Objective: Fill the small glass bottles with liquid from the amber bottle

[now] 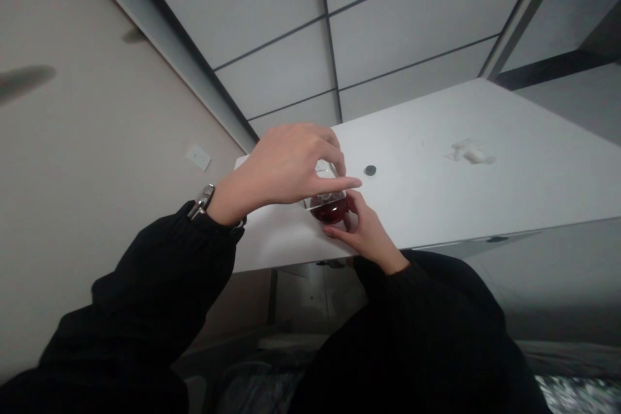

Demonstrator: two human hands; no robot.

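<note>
A small rounded vessel of dark red liquid (330, 211) rests close to the near edge of the white table (412, 197). My right hand (366, 229) is curled around its right side, thumb low and fingers behind. Over it arches my left hand (295, 165), its fingers bent down around a clear, glass-like piece (326, 170) and its thumb stretched across the front. Whether the clear piece is part of the vessel or separate, I cannot tell. The left fingertips are partly hidden. A small dark round disc (370, 170) lies just beyond my hands.
A whitish crumpled or smeared patch (470, 152) is on the table's right part. Behind stand white panelled sliding doors (407, 19). At left is a wall with a socket plate (198, 157). The table's front edge (446, 240) runs close to my body.
</note>
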